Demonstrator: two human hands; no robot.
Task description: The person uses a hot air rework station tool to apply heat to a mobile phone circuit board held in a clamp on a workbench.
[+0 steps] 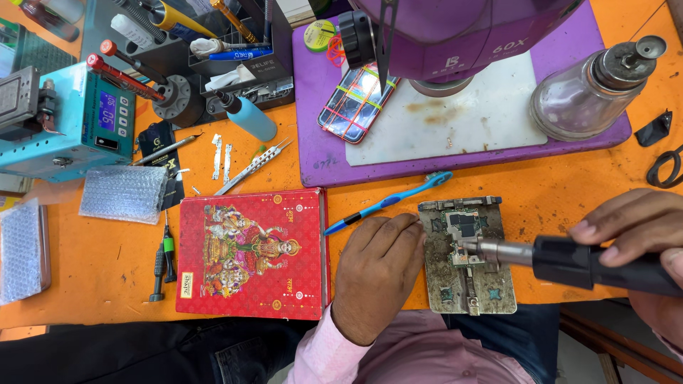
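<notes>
- We see a grimy grey metal holder [467, 256] clamping a small circuit board [464, 226].
- Our left hand [376, 274], grip released, rests flat against the holder's left edge.
- Our right hand [640, 238] clenches a black hot-air wand [569, 262], nozzle over the holder.

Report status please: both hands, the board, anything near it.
Right hand grips hot-air tool, nozzle over circuit board in holder. Left hand rests at holder's edge. Blue toothbrush beside.

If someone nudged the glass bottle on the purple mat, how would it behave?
The glass bottle looks breakable, being clear glass. Its squat, wide body suggests it would slide rather than tip. It seems nearly empty, so probably light, though the metal cap adds some top weight.
</notes>
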